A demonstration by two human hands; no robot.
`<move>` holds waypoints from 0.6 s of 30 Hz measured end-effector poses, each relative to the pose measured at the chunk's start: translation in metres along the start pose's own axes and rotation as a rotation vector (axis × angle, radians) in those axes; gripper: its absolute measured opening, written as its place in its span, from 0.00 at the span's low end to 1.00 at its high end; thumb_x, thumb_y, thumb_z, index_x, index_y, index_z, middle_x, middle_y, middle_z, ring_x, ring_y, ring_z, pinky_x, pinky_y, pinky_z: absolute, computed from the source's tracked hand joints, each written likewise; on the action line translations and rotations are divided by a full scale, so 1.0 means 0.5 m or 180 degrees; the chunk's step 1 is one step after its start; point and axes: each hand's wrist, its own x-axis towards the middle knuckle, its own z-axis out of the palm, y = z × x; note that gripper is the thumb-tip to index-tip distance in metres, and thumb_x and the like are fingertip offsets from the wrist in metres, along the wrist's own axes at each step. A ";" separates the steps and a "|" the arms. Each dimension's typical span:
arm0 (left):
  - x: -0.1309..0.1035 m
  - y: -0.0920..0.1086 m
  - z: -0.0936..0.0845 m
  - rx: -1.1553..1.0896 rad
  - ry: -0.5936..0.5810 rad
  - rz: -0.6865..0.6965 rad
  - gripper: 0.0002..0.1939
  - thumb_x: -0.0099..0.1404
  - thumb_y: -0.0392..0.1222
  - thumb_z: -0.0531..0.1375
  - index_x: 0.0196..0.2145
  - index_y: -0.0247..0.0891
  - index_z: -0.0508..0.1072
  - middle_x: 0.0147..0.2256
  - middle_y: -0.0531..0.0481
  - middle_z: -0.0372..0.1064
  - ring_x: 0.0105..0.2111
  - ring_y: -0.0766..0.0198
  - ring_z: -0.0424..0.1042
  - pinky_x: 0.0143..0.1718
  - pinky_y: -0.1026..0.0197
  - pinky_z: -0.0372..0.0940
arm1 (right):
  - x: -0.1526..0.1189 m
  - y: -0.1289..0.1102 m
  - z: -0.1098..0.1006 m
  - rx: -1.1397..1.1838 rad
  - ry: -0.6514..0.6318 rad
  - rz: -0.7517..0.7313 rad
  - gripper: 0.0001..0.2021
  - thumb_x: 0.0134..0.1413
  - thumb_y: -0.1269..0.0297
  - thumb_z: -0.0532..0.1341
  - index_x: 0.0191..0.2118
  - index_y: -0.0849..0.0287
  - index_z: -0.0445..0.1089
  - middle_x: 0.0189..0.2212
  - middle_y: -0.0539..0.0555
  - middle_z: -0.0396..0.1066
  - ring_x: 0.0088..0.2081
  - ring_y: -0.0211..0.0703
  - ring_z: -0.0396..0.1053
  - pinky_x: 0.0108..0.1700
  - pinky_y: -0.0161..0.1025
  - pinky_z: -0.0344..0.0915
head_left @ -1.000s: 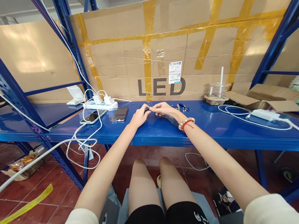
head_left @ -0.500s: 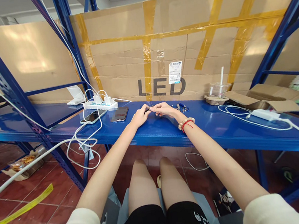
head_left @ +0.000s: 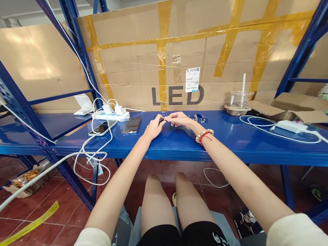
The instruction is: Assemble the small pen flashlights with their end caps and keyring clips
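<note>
Blue table point(head_left: 171, 141), big carton point(head_left: 132, 68) upright behind it. Small dark piece point(head_left: 162, 120) between our two hands, above the middle of the table; too small to identify. Fingers of our left hand point(head_left: 153, 128) grasp it. Fingers of our right hand point(head_left: 181, 119) bunch at its end; we cannot tell what they grip. Small parts point(head_left: 200, 118) lie loose just right of that hand. To our left, two phones point(head_left: 133, 124), the farther one beside a power strip point(head_left: 104, 115). Well to the right: cup point(head_left: 241, 98), opened box point(head_left: 297, 103), white adapter point(head_left: 290, 125).
</note>
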 end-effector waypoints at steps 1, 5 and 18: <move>0.000 0.001 0.000 -0.0008 0.0002 -0.0005 0.09 0.65 0.47 0.49 0.38 0.41 0.64 0.27 0.53 0.68 0.30 0.62 0.69 0.37 0.60 0.62 | 0.000 0.001 -0.001 0.0017 -0.0005 -0.0002 0.22 0.33 0.48 0.69 0.29 0.62 0.73 0.20 0.49 0.65 0.23 0.29 0.61 0.22 0.26 0.55; -0.002 0.009 -0.003 -0.0067 0.0039 0.0014 0.09 0.65 0.45 0.50 0.37 0.40 0.64 0.29 0.52 0.70 0.32 0.62 0.70 0.37 0.61 0.62 | 0.003 0.004 -0.003 0.0086 -0.0074 0.0000 0.21 0.33 0.47 0.68 0.28 0.62 0.72 0.22 0.49 0.66 0.23 0.29 0.61 0.22 0.26 0.56; 0.000 0.001 0.000 -0.0005 0.0046 -0.0075 0.10 0.65 0.47 0.49 0.40 0.41 0.65 0.32 0.50 0.71 0.34 0.61 0.70 0.37 0.59 0.63 | -0.002 -0.001 -0.003 0.0111 -0.0192 -0.0158 0.22 0.33 0.50 0.69 0.34 0.61 0.75 0.27 0.51 0.70 0.23 0.28 0.62 0.21 0.26 0.56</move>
